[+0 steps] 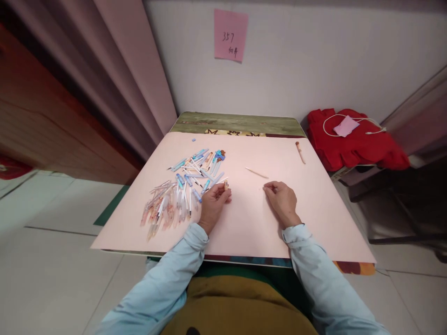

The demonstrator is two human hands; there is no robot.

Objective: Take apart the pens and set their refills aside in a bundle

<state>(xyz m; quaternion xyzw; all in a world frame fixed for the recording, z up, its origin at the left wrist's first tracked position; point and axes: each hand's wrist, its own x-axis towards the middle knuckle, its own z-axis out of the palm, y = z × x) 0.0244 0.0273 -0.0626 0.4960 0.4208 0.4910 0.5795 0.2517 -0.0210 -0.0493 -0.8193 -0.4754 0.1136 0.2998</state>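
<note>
Pale wall with a pink note [230, 35] backs a desk [244, 223] covered by a pink sheet. In the head view, a pile of pens [185, 186] lies at the left. Just beside it the left hand [213, 202] pinches a small pen piece [226, 185] at its fingertips. The right hand [281, 197] rests curled on the desk, and whether its fingers hold anything cannot be told. A thin refill [256, 172] lies between and beyond the hands. The step in hand looks like assembly, and the tiny part calls for a fine, steady pinch.

One pen heap [181, 190], one held piece [226, 185], one refill [256, 173], one brown pen [300, 152].
</note>
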